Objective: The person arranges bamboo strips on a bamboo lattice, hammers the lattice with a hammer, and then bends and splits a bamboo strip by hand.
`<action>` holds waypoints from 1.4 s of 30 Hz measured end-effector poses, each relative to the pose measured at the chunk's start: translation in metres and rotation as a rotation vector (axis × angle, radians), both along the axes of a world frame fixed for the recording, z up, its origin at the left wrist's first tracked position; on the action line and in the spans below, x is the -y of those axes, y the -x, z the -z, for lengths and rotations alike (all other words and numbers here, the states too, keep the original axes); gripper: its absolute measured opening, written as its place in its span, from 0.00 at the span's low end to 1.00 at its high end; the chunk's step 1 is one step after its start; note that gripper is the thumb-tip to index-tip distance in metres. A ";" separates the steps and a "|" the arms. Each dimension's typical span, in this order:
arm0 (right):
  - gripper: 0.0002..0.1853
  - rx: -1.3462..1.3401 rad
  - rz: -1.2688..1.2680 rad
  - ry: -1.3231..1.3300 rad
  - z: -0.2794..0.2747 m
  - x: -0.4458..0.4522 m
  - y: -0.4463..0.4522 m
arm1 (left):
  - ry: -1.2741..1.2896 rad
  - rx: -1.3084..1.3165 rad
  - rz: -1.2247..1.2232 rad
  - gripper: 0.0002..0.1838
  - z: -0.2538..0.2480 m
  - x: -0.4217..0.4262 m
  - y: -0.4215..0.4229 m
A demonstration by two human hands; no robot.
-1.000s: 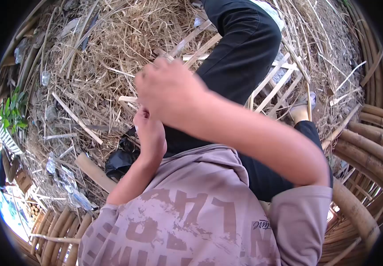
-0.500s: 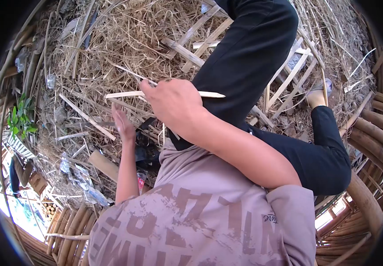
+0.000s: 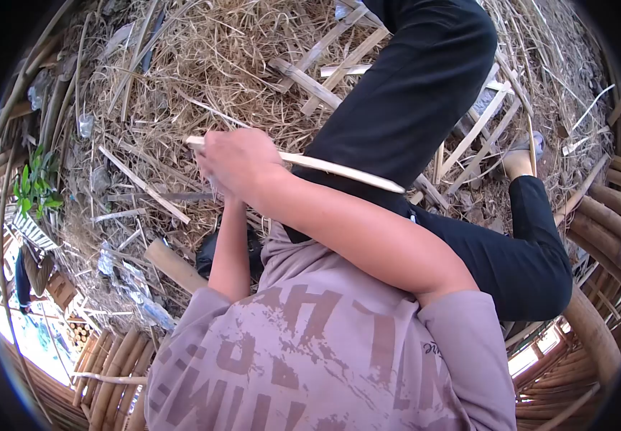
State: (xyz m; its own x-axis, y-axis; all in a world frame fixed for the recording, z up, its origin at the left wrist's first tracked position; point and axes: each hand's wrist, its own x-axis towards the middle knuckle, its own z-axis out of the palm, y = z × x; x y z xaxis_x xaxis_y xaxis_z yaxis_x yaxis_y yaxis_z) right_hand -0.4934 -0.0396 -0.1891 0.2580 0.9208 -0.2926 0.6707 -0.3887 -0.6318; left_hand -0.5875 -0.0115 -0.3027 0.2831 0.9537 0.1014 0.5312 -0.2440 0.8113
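A pale split bamboo strip (image 3: 343, 171) with a pointed end lies across the front of my black trouser leg. Its other end sticks out past my right hand (image 3: 242, 161), whose fingers are wrapped round it. My left hand (image 3: 218, 185) is directly beneath my right hand, close to the strip. It is mostly covered and smeared by motion, so its fingers cannot be made out.
Dry straw (image 3: 231, 57) and loose bamboo slats cover the ground. Crossed slats (image 3: 314, 82) lie beyond my raised leg. A wide bamboo piece (image 3: 174, 266) and a black bag (image 3: 210, 251) are at the left. Bamboo poles (image 3: 598, 330) stand at the right.
My left hand, open and apart half a second ago, has come up under my right hand. The strip has shifted right and tilted, its pointed end now lower.
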 end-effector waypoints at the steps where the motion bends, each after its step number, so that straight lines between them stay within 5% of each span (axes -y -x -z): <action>1: 0.15 -0.019 0.030 0.021 0.004 -0.001 -0.001 | -0.008 -0.015 -0.017 0.22 0.000 -0.001 -0.005; 10: 0.11 -0.077 0.117 0.182 -0.016 0.018 -0.027 | -0.035 -0.066 -0.069 0.18 0.001 0.003 -0.028; 13: 0.18 -0.039 0.133 0.143 -0.012 0.027 -0.024 | -0.037 -0.068 -0.072 0.17 0.003 0.004 -0.032; 24: 0.08 0.083 0.092 0.124 -0.022 0.053 -0.038 | -0.201 -0.160 0.022 0.13 0.010 0.005 -0.027; 29: 0.09 0.048 -0.064 0.112 -0.061 0.073 -0.056 | 0.369 0.351 0.388 0.16 -0.053 -0.007 -0.005; 31: 0.10 0.060 -0.148 0.148 -0.083 0.078 -0.062 | 0.491 0.372 0.489 0.26 -0.098 -0.004 -0.009; 34: 0.07 0.107 -0.139 0.012 -0.081 0.085 -0.059 | 0.730 0.347 0.728 0.35 -0.107 -0.016 0.012; 37: 0.06 0.125 -0.160 -0.103 -0.077 0.085 -0.041 | 0.847 0.417 0.711 0.36 -0.105 -0.024 0.026; 38: 0.06 0.117 -0.179 -0.121 -0.076 0.082 -0.036 | 0.840 0.442 0.553 0.37 -0.100 -0.025 0.027; 42: 0.04 0.052 -0.312 -0.106 -0.077 0.082 -0.045 | 0.914 0.248 0.645 0.23 -0.122 -0.034 0.043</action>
